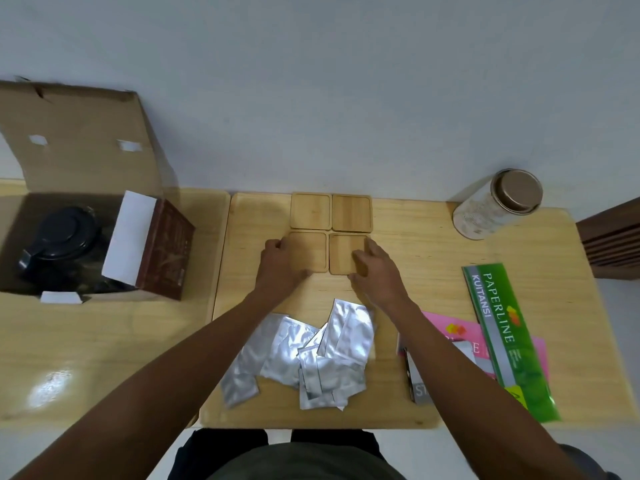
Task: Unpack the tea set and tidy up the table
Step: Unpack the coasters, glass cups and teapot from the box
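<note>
Several square bamboo coasters lie in a two-by-two block on a wooden tray [242, 306] in the middle of the table. My left hand [278, 265] grips the near left coaster [310, 249] at its left edge. My right hand [375, 268] rests on the near right coaster [346, 251], fingers on its right side. The far left coaster [310, 210] and far right coaster [352, 213] lie untouched. A heap of silver foil sachets [311, 358] covers the tray's near half. At the left an open cardboard box [79, 150] holds a black teapot [60, 240] and a brown carton [166, 247].
A glass jar with a brown lid [498, 202] stands at the back right by the wall. Green and pink receipt books [502, 337] and a small booklet [415, 379] lie at the right. A dark slatted panel [613, 237] borders the table's right end.
</note>
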